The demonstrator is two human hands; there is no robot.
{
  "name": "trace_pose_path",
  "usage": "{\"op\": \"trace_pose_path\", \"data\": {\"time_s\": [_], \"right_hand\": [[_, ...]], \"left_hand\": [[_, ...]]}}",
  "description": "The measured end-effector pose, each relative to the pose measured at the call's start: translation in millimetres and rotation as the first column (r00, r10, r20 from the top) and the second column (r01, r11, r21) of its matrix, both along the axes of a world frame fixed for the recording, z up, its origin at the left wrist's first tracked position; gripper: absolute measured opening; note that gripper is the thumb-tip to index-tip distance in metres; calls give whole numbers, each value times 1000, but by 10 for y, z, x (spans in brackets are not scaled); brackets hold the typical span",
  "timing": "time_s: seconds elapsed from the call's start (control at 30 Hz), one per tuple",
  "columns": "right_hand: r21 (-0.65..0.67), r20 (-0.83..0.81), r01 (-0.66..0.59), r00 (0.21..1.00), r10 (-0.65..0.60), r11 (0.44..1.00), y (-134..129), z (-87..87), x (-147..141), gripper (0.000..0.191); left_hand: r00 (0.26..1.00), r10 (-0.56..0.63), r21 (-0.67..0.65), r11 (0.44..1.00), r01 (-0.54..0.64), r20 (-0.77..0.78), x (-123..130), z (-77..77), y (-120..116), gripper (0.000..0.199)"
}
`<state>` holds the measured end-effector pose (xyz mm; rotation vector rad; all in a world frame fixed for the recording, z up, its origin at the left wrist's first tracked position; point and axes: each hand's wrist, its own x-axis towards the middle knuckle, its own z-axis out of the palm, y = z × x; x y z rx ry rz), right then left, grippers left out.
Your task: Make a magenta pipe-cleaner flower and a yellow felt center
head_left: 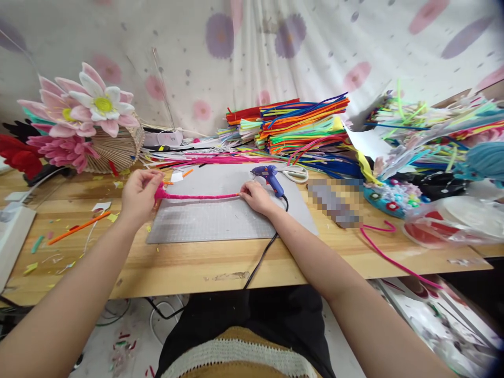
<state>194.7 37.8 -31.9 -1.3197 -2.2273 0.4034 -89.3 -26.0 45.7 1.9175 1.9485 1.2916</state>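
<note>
A pink fuzzy stem point(202, 197) stretches sideways between my two hands, just above the grey cutting mat point(205, 226). My left hand point(142, 193) pinches its thicker, bright pink end at the mat's left edge. At the other end, the fingertips of my right hand point(255, 196) close on the thin tip, where a little orange shows. A blue glue gun point(268, 177) lies on the mat right behind my right hand, its black cable running under my right forearm to the table's front edge.
Fuzzy flowers point(98, 105) stand at the back left. Bundled pipe cleaners point(303, 123) are piled along the back. An orange stem point(79, 228) and scraps lie left on the wooden table point(177, 268). A loose pink stem point(394, 262) and a plastic-wrapped roll point(468, 218) are at right.
</note>
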Motion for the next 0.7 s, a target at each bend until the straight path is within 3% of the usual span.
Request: {"op": "trace_pose_path", "data": {"time_s": [0.07, 0.1, 0.17, 0.23, 0.27, 0.33, 0.5, 0.7], "right_hand": [[-1, -2, 2, 1000, -2, 1000, -3, 6, -1, 8], [-3, -4, 2, 1000, -2, 1000, -4, 7, -1, 8], [-9, -10, 3, 1000, -3, 1000, -5, 5, 1, 8], [-14, -19, 2, 1000, -2, 1000, -2, -2, 4, 8], [-14, -25, 1, 1000, -2, 1000, 1, -6, 5, 8], [-13, -34, -4, 999, 3, 1000, 7, -14, 9, 8], [-3, -39, -23, 999, 23, 1000, 15, -16, 14, 9], [-15, -36, -22, 999, 21, 1000, 16, -10, 12, 10]], "left_hand": [[933, -33, -80, 995, 66, 359, 98, 59, 68, 15], [904, -22, -119, 990, 80, 427, 124, 87, 95, 16], [968, 20, -204, 978, 32, 249, 118, 132, 134, 18], [985, 8, -231, 972, -49, -173, 39, 153, 159, 17], [928, -27, -233, 970, -65, -371, -19, 152, 169, 17], [801, -116, -254, 966, -47, -588, -147, 124, 193, 16], [635, -287, -293, 951, 100, -718, -357, -10, 260, 9], [577, -325, -335, 938, 93, -750, -328, -40, 314, 16]]}}
